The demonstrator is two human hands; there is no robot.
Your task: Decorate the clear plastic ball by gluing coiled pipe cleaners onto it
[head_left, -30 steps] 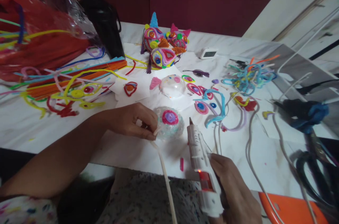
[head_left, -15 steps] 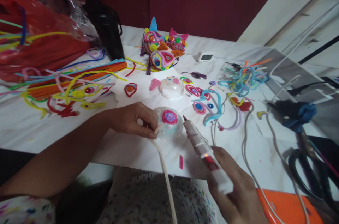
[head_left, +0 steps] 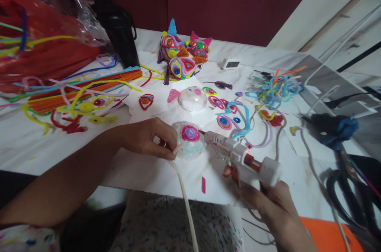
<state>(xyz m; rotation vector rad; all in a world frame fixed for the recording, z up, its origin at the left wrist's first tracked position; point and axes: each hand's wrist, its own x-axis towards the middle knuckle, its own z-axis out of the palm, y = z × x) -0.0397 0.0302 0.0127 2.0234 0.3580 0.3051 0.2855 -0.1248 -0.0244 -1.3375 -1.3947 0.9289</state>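
My left hand (head_left: 156, 141) pinches the end of a cream pipe cleaner (head_left: 186, 200), whose long tail hangs over the table's front edge. The pinched end rests at the left side of a clear plastic dome (head_left: 193, 151), which bears a pink and purple coiled disc (head_left: 190, 133). In my right hand (head_left: 262, 200) is a white hot glue gun (head_left: 238, 152) with a small lit light. Its nozzle points left and meets or nearly meets the disc's right edge. Behind stands a second clear dome (head_left: 192, 103) with a pink fin.
Finished colourful fish ornaments (head_left: 183, 65) sit at the back. Pipe cleaners (head_left: 86, 85) and a black bottle (head_left: 117, 31) lie left. Blue coils (head_left: 276, 87), a cable (head_left: 312, 164) and black-handled scissors (head_left: 345, 196) are on the right. A pink scrap (head_left: 203, 184) lies near the front edge.
My right hand has turned the glue gun more level, and its nozzle has moved left to the disc on the dome. My left hand has barely moved.
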